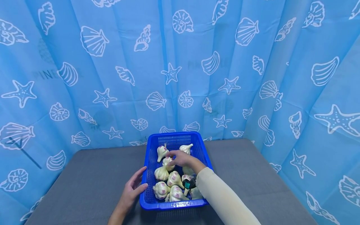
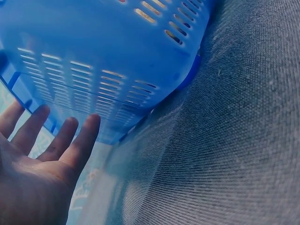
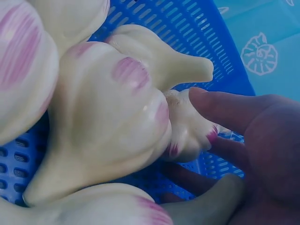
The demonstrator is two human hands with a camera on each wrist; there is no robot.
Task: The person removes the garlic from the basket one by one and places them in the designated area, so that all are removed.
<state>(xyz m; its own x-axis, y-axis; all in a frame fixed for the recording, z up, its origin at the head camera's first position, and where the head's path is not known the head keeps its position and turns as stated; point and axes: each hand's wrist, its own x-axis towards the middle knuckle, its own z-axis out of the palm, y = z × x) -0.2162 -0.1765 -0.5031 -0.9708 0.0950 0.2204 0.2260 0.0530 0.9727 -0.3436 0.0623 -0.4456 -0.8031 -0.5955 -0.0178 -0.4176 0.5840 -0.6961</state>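
A blue plastic basket [image 1: 163, 205] holds several garlic bulbs, whitish with purple patches. My right hand [image 1: 180, 158] reaches into it and pinches one garlic bulb [image 3: 183, 124] between thumb and fingers, near the middle left of the basket. Other garlic bulbs [image 3: 108, 112] lie close around that hand, and the stem of one overlaps its fingers in the right wrist view. At the basket's left side is my left hand [image 1: 131, 190], fingers extended and fingertips right at the rim. In the left wrist view the same left hand [image 2: 42, 159] is spread beside the slotted wall.
The basket stands on a grey cloth-covered table [image 1: 107, 175]. Behind and to both sides hangs a blue curtain [image 1: 191, 84] printed with white shells and starfish. A dark band with a teal part [image 1: 187, 184] circles the right wrist, below a cream sleeve [image 1: 222, 193].
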